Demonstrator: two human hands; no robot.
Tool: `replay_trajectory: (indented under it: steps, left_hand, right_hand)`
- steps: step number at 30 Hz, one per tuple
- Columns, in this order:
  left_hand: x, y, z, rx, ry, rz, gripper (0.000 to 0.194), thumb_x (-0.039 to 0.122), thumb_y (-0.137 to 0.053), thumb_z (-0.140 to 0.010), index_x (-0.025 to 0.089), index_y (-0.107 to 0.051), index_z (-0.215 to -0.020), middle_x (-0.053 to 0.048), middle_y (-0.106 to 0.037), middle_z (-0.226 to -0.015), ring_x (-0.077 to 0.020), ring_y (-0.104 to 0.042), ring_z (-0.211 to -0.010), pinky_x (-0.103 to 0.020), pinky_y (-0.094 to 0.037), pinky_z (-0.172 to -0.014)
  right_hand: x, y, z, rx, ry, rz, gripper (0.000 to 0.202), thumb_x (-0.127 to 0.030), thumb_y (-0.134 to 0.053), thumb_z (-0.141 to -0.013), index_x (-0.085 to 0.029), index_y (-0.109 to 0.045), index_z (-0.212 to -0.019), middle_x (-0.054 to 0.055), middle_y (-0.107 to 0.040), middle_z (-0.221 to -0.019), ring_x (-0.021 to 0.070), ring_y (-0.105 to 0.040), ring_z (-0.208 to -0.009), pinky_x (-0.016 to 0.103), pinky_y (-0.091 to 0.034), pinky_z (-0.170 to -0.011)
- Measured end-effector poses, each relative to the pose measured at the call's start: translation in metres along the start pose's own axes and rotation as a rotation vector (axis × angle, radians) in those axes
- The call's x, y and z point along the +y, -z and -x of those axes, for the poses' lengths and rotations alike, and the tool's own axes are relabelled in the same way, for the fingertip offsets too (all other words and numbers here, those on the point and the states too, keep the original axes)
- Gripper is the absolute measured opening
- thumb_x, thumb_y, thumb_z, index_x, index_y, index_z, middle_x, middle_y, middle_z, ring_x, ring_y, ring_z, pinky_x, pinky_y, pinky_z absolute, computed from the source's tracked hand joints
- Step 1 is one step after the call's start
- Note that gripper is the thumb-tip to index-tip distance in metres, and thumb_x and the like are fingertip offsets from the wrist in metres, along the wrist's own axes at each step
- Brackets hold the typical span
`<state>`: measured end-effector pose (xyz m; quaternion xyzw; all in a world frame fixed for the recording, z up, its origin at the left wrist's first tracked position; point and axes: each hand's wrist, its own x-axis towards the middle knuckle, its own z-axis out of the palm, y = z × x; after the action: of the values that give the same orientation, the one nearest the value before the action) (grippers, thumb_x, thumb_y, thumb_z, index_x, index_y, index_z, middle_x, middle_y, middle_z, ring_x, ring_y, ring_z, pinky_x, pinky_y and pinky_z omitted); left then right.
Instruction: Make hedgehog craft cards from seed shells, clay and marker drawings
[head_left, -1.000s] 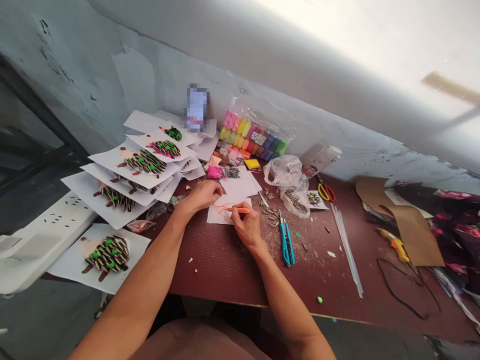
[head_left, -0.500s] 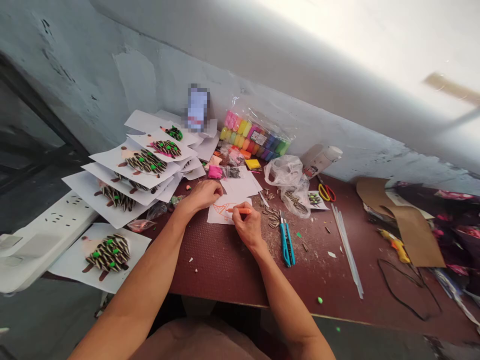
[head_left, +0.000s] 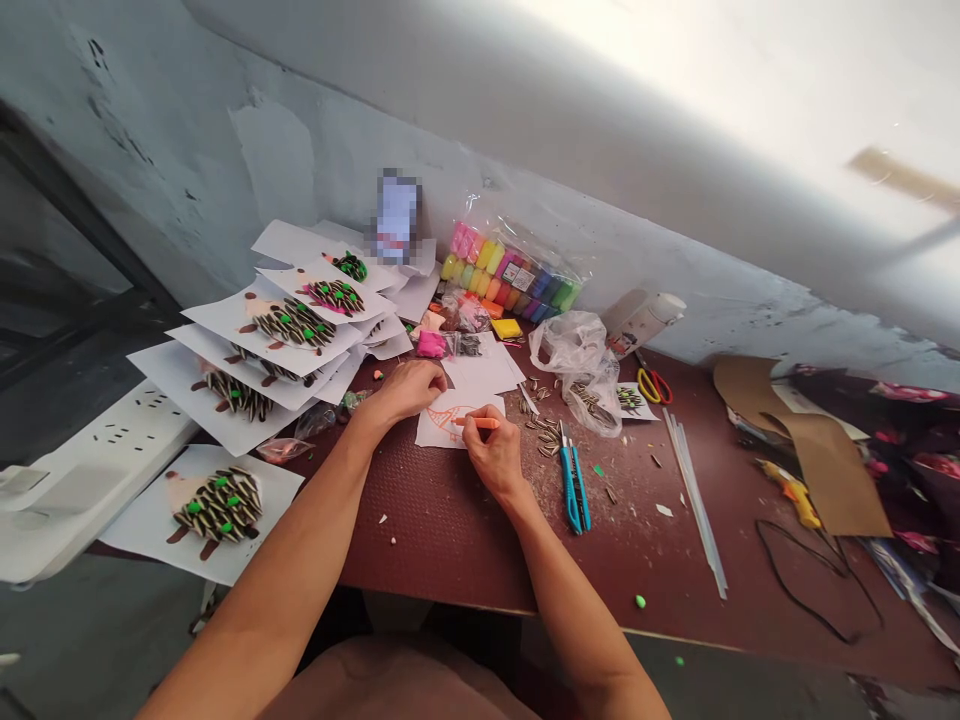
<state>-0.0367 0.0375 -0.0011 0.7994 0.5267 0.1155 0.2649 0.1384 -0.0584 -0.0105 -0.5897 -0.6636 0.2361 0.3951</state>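
Note:
A small white sheet [head_left: 431, 432] with orange lines drawn on it lies on the dark red table [head_left: 442, 540]. My right hand [head_left: 496, 450] is closed round an orange pen [head_left: 484, 423], its tip at the drawing. At the sheet's upper left edge rests my left hand [head_left: 411, 388], fingers curled; what is beneath them, if anything, is hidden. More white paper [head_left: 487, 365] lies just beyond. Teal scissors [head_left: 574, 490] and scattered striped seeds [head_left: 544, 430] are to the right of my right hand.
Stacked sheets with seed hedgehogs [head_left: 292, 325] stand at the left, near a white power strip [head_left: 97, 470]. Behind are a bag of coloured clay [head_left: 517, 270] and a white bottle [head_left: 645, 318]. Yellow-red scissors [head_left: 654, 386], clear sticks [head_left: 694, 500] and a yellow glue gun [head_left: 795, 492] lie right.
The pen and my right hand have shifted very slightly at the drawing. My left hand stays at the sheet's edge.

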Motion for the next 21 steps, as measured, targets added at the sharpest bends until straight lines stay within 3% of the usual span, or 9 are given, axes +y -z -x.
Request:
replay_trajectory:
  steps: [21]
  left_hand:
    - [-0.0034,-0.0033,-0.0016,0.015,-0.004,0.003,0.028,0.013,-0.057,-0.080,0.019,-0.082,-0.092,-0.008,-0.080,-0.099,-0.0236,-0.072,-0.095,-0.030,-0.054,-0.087]
  right_hand:
    - [-0.0016,-0.0015,0.0015,-0.033,-0.014,-0.054,0.024,-0.035,-0.051,-0.086,-0.020,-0.063,-0.072,0.001,-0.065,-0.063,0.0125,-0.051,-0.051,0.025,-0.040,-0.054]
